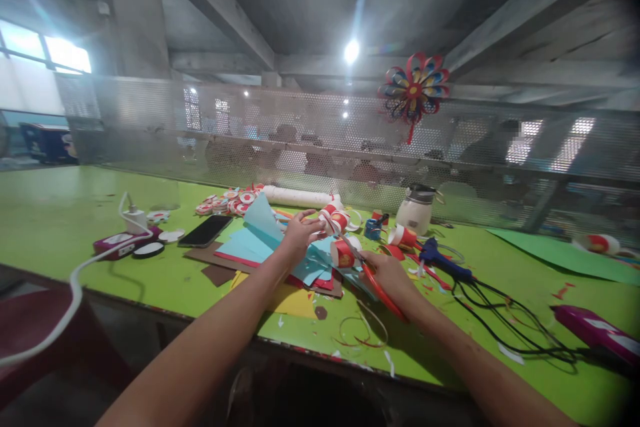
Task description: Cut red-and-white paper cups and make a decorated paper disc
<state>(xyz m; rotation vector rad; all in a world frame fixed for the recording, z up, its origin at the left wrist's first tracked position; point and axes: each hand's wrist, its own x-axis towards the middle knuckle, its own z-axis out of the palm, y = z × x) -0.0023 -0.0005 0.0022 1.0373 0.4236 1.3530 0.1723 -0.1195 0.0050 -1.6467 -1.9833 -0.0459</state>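
Note:
My left hand point(299, 233) pinches a red-and-white paper strip point(334, 219) above a pile of coloured paper sheets point(260, 240) on the green table point(60, 207). My right hand point(387, 275) grips red-handled scissors point(376, 283), whose blades point up-left towards a red-and-white paper cup point(343, 252) lying between both hands. Curled paper trimmings point(363, 332) lie near the table's front edge below my right hand.
A black phone point(205, 231), a charger with white cable point(131, 220) and round paper discs point(227, 201) lie at the left. A white jar point(416, 211), another cup point(403, 236), a blue glue gun point(440, 257) with black cords, and a purple device point(597, 330) are at the right. A paper pinwheel point(414, 89) hangs on the mesh screen.

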